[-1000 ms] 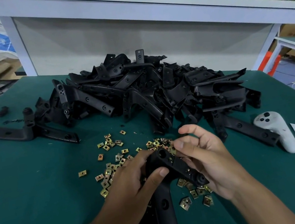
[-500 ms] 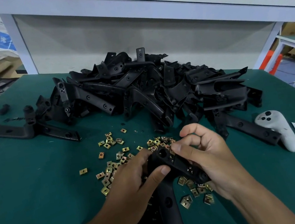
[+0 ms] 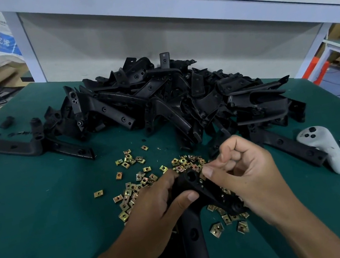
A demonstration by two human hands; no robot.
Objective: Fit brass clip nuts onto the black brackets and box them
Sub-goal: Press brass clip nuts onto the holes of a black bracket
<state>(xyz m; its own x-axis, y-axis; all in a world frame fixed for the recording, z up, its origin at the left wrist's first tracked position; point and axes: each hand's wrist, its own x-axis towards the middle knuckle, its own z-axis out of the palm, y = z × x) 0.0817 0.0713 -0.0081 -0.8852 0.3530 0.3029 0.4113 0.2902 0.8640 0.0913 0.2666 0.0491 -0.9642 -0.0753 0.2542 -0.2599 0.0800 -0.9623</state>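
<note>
Black bracket point(image 3: 195, 190) held over the green counter point(image 3: 33, 221): left hand point(image 3: 156, 213) grips its bend, right hand point(image 3: 240, 173) curled, fingertips pinching at its upper end; nut there not discernible. Loose brass clip nuts point(image 3: 134, 187) and bracket pile point(image 3: 178, 102) remain. No box visible; task judged early.

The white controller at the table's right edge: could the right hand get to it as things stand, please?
Probably not at once: the right hand is busy at the bracket held by the left hand. Once freed, the way to the white controller looks open.
</note>
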